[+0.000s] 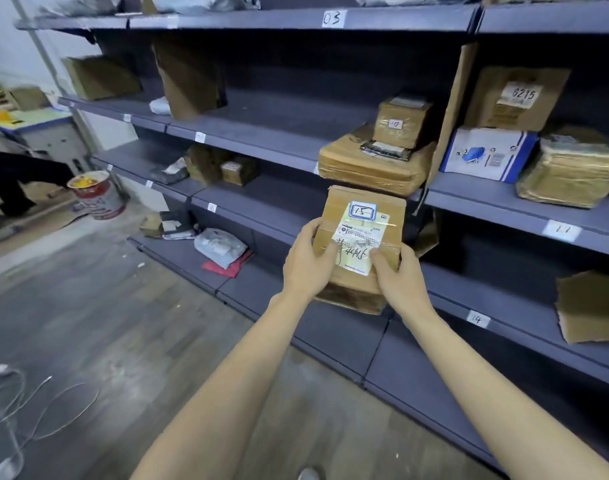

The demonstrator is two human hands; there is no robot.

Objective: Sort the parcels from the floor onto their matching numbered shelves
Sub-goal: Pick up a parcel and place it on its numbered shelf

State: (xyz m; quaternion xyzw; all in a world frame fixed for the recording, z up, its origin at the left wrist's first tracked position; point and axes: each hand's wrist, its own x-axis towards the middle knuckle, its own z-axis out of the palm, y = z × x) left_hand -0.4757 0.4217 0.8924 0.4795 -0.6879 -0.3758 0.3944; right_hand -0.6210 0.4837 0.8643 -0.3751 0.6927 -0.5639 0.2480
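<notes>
I hold a brown cardboard parcel (360, 237) in front of the dark grey shelving, its label marked "15" facing me. My left hand (308, 259) grips its left edge, thumb on the label. My right hand (398, 277) grips the lower right corner, thumb on the label too. Shelf tags read "03" (332, 18), "11" (562, 230) and "14" (476, 319). The parcel hangs at the height of the shelf below tag 11, in front of the upright between two bays.
Several taped boxes (376, 161) sit on the shelf just above the parcel, and a white box (486, 154) lies to the right. Mail bags (220, 249) lie on a low shelf. A red-and-white bucket (97, 195), cables (36, 403) and a person's legs (15, 181) occupy the floor at left.
</notes>
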